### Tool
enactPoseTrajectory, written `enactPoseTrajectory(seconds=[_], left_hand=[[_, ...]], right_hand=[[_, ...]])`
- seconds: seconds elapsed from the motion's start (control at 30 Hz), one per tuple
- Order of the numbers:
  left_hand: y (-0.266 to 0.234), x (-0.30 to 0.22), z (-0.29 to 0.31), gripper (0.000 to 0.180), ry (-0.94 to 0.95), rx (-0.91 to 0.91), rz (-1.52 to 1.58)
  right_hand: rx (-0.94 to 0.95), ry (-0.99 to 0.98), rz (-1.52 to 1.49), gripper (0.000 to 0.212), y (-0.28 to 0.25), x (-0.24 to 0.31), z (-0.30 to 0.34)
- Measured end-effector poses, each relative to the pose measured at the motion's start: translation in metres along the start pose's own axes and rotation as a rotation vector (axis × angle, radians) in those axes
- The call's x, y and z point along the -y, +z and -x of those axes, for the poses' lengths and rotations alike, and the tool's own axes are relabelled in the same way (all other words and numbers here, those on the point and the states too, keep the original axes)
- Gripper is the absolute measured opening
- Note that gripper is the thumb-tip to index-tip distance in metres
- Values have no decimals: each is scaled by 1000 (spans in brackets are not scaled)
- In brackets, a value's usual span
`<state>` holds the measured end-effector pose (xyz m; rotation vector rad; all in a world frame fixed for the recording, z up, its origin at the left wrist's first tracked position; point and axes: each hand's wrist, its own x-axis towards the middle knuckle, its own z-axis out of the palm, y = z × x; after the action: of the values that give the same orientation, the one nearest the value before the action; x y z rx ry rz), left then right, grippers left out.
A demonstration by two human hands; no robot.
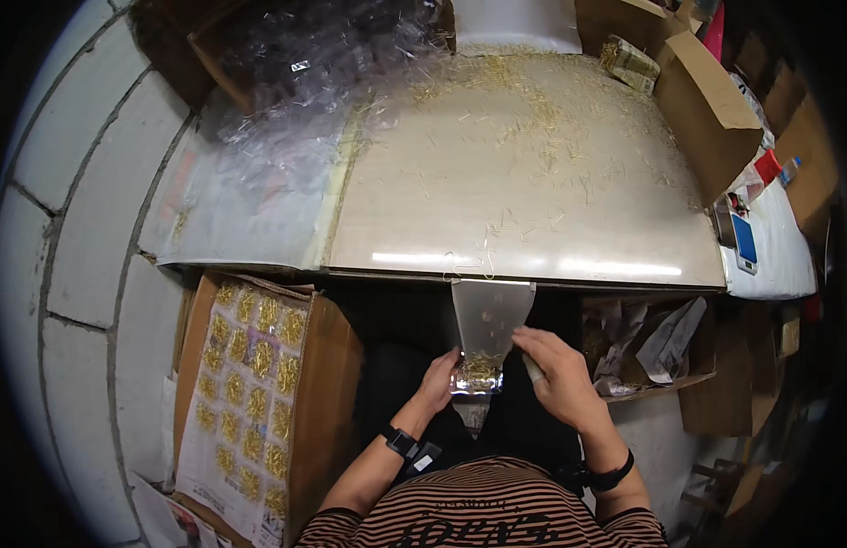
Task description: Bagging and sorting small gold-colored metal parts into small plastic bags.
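Observation:
A pale, see-through chute slopes down from the table's front edge towards me, with small gold-coloured wire pieces heaped at its lower end. Under that end, my left hand grips the side of a shiny clear plastic container. Gold pieces show inside it, though whether it is a box or a bag is hard to make out. My right hand is at the chute's right edge, fingers stretched forward and thumb apart, with nothing visible in it.
Gold pieces lie scattered over the beige tabletop. Clear plastic packs pile up at the far left. Left of me, a cardboard box holds rows of filled packs. An open carton stands right, below a blue-screened device.

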<state>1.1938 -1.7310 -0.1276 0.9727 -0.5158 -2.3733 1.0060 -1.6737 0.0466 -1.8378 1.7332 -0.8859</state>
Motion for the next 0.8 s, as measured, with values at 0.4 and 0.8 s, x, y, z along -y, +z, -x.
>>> enactPoseTrajectory(seconds=[0.4, 0.8], left_hand=[[4, 10, 13, 33, -62, -4, -119], [36, -25, 49, 31, 178, 27, -262]], right_hand=[[381, -99, -95, 50, 81, -47, 38], [177, -216, 135, 82, 64, -3, 19]])
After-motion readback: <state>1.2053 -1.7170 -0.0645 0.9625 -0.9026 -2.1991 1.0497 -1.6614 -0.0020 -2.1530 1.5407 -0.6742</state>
